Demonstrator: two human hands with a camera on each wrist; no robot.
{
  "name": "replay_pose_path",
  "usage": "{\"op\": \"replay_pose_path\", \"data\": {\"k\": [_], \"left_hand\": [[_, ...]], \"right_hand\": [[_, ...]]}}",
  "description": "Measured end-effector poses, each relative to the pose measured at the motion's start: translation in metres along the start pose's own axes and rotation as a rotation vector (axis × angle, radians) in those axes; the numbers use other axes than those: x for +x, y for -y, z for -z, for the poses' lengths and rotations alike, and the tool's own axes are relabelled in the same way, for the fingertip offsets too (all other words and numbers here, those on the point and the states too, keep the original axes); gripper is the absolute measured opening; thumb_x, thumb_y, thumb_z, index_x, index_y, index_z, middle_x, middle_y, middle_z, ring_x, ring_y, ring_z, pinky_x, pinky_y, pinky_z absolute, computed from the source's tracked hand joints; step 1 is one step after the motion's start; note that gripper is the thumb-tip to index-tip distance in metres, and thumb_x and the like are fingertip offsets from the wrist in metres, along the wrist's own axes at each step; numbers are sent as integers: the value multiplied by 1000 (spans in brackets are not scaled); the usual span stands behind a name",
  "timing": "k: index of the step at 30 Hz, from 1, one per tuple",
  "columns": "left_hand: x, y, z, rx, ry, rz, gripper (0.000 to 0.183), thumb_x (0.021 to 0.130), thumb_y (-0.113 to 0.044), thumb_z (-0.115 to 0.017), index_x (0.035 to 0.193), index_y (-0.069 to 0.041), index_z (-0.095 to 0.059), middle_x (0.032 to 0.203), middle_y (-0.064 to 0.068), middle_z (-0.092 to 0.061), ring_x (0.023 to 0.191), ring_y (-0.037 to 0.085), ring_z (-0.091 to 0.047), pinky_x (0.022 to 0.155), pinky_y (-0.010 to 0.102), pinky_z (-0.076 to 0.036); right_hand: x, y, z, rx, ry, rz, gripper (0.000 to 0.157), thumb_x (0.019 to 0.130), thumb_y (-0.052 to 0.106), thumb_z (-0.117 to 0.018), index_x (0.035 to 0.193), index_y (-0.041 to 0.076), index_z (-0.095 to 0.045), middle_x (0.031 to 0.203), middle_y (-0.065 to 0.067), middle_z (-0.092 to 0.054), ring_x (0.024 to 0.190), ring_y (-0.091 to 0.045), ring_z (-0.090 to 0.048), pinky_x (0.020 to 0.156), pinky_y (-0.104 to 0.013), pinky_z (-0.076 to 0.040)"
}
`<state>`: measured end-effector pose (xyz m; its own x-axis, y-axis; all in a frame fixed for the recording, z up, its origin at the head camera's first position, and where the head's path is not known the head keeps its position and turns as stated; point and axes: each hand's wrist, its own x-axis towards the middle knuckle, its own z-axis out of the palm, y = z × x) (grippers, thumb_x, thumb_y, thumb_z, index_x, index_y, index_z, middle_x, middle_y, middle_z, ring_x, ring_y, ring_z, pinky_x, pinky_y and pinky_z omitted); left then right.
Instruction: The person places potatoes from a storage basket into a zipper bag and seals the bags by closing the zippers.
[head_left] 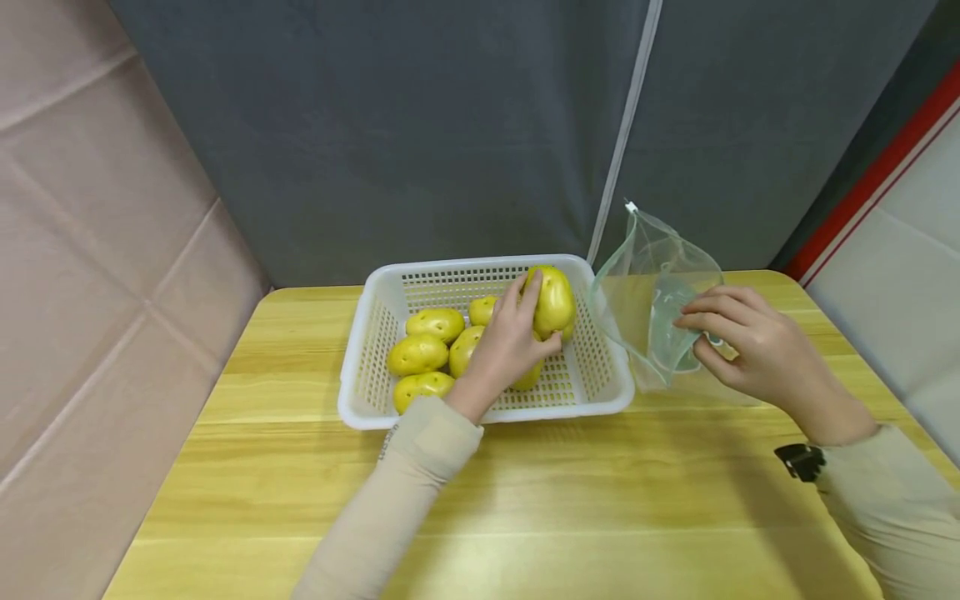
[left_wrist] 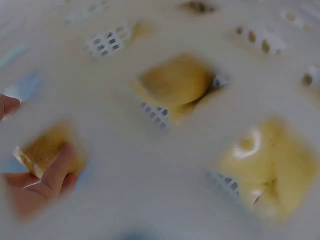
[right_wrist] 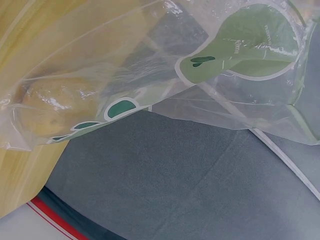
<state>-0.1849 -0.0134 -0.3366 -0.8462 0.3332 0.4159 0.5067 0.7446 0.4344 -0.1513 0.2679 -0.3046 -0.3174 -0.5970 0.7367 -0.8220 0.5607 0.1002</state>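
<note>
My left hand (head_left: 510, 342) grips a yellow potato (head_left: 553, 300) over the right part of a white plastic basket (head_left: 611, 367). Fingers lie on the potato's left side, the thumb under it. Several more potatoes (head_left: 417, 354) lie in the basket around that hand. Through the basket's holes, the left wrist view shows the gripped potato (left_wrist: 42, 152) and, blurred, others (left_wrist: 270, 170). With my right hand (head_left: 757, 350), I pinch the rim of a clear slider bag (head_left: 637, 292), its mouth spread toward the basket. Green prints mark the bag (right_wrist: 260, 40); a potato (right_wrist: 57, 107) shows through its plastic.
Basket and bag are on a light wooden table (head_left: 570, 508). Behind its far edge hangs a grey curtain (head_left: 375, 142) with a pale strip (head_left: 626, 133). A padded beige wall (head_left: 112, 275) stands left, a white panel with a red edge (head_left: 892, 167) right.
</note>
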Motion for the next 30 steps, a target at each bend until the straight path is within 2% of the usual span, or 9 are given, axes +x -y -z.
{"op": "replay_pose_path", "data": {"k": [6, 12, 21, 30], "left_hand": [[1, -5, 8, -2, -138, -70, 79, 79, -24, -73, 144, 1, -36, 144, 22, -42, 123, 39, -52, 101, 44, -50], [0, -6, 10, -15, -188, -80, 79, 78, -23, -75, 143, 1, -39, 142, 23, -43, 125, 37, -51, 104, 44, -48], [-3, -8, 10, -19, -219, -100, 79, 77, -23, -75, 143, 2, -39, 143, 23, -43, 126, 37, -51, 104, 43, -48], [-7, -17, 9, -13, -181, -130, 77, 78, -21, -75, 142, 1, -40, 145, 22, -42, 125, 36, -52, 102, 40, -50]], "right_hand": [[0, 0, -1, 4, -10, -1, 45, 100, 28, -40, 85, -2, -69, 88, -18, -67, 91, -35, -55, 110, -6, -26], [0, 0, -1, 7, -12, -7, 45, 100, 28, -40, 85, -2, -69, 88, -18, -67, 92, -35, -55, 109, -5, -26], [0, 0, -2, 4, -16, -12, 44, 100, 27, -40, 85, -2, -70, 88, -17, -67, 92, -34, -55, 109, -5, -26], [0, 0, -3, 4, -11, -3, 44, 100, 27, -40, 85, -2, -69, 87, -17, -67, 92, -34, -55, 111, -7, -26]]}}
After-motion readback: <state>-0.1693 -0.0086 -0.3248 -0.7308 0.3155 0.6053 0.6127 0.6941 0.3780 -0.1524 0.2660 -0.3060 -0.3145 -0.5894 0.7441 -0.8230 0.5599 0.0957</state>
